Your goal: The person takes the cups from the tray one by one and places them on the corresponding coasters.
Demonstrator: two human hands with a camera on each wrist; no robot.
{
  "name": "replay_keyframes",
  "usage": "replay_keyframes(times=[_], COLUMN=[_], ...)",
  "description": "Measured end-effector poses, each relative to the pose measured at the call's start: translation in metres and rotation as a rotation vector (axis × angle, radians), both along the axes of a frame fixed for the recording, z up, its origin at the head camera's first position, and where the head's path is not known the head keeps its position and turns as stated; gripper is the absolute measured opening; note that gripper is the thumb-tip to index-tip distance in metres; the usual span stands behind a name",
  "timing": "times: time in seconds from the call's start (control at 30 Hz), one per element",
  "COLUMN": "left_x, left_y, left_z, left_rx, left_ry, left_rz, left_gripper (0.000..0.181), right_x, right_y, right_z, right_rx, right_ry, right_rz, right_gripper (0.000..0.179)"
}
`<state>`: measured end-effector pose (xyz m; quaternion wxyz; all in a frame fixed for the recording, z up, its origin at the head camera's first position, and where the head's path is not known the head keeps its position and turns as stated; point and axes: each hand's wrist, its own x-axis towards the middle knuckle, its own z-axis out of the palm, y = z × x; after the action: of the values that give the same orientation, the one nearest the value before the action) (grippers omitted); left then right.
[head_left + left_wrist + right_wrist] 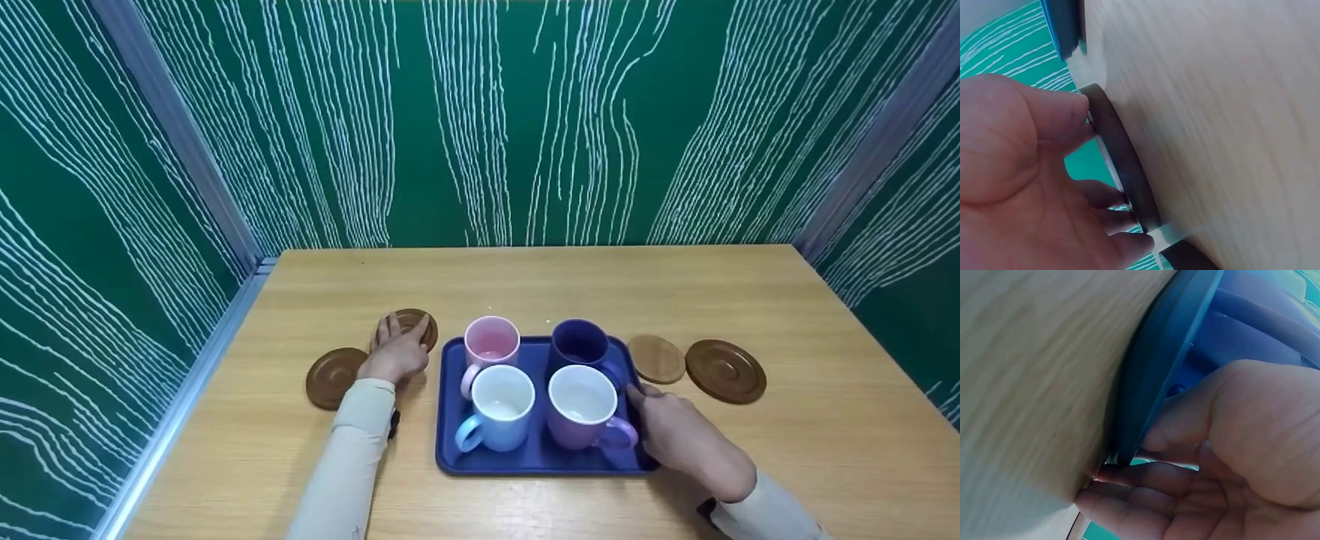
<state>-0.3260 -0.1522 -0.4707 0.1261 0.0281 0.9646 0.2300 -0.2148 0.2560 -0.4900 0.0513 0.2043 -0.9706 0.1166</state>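
My left hand [391,358] rests with spread fingers on a round brown wooden coaster [411,318]. In the left wrist view the thumb and fingertips lie along the top face of that coaster [1123,160], which sits flat on the table. My right hand [675,431] grips the right side of a blue rectangular tray [540,461]; its thumb is over the rim and its fingers are at the underside [1154,377]. On the tray stand a pink mug [480,360], a navy mug [579,337], a light blue mug [506,431] and a purple mug [574,429], all upright.
Another brown coaster [330,381] lies by my left wrist. Right of the tray are a pale wooden disc [654,360] and a third brown coaster [726,371]. The wooden table [525,285] meets green walls [420,150] with white wavy lines, at the back and sides.
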Motion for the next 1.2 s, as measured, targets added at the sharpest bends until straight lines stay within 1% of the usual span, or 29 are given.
replay_keyframes(times=[0.07,0.13,0.17,0.23,0.3,0.37,0.47,0.57,0.73,0.77,0.87,1.07,1.2], left_x=[-0.003,-0.01,-0.012,-0.014,-0.015,-0.014,-0.017,-0.022,-0.025,-0.023,-0.024,-0.027,-0.029], left_y=[0.0,-0.002,-0.002,-0.002,-0.002,0.001,0.001,0.002,0.003,0.004,0.005,0.007,0.009], left_z=[-0.001,-0.007,-0.007,-0.008,-0.008,-0.003,-0.004,-0.007,-0.008,-0.005,-0.003,-0.002,-0.004], left_rx=[0.004,0.02,0.022,0.032,0.023,0.0,-0.019,-0.009,0.025,0.029,0.038,0.029,0.033], left_ry=[-0.002,0.008,0.013,0.023,0.037,0.045,0.063,0.079,0.07,0.061,0.051,0.035,0.05], left_rz=[-0.002,-0.006,-0.007,-0.005,-0.008,-0.01,-0.021,-0.025,-0.017,-0.013,-0.01,-0.033,-0.053], left_gripper=[0.063,0.062,0.061,0.06,0.058,0.057,0.056,0.055,0.055,0.055,0.056,0.062,0.065], right_x=[0.0,-0.001,-0.001,-0.001,-0.001,-0.002,-0.001,-0.001,0.0,0.0,-0.001,0.0,0.0], right_y=[0.0,0.001,0.001,0.001,0.0,0.0,0.0,0.0,0.0,0.0,-0.001,-0.001,0.0], right_z=[-0.001,-0.002,-0.002,-0.002,-0.003,-0.002,-0.002,-0.002,-0.001,-0.001,-0.001,-0.003,-0.004], right_rx=[0.003,0.001,-0.001,0.001,0.002,0.005,0.006,0.006,0.006,0.006,0.009,0.001,-0.01], right_ry=[0.021,0.031,0.033,0.035,0.032,0.032,0.029,0.032,0.044,0.044,0.042,0.052,0.053], right_rz=[0.008,0.012,0.013,0.01,0.0,-0.004,-0.006,-0.002,0.005,0.004,-0.002,0.009,0.011], right_gripper=[0.05,0.051,0.052,0.052,0.052,0.051,0.051,0.052,0.051,0.051,0.048,0.049,0.049])
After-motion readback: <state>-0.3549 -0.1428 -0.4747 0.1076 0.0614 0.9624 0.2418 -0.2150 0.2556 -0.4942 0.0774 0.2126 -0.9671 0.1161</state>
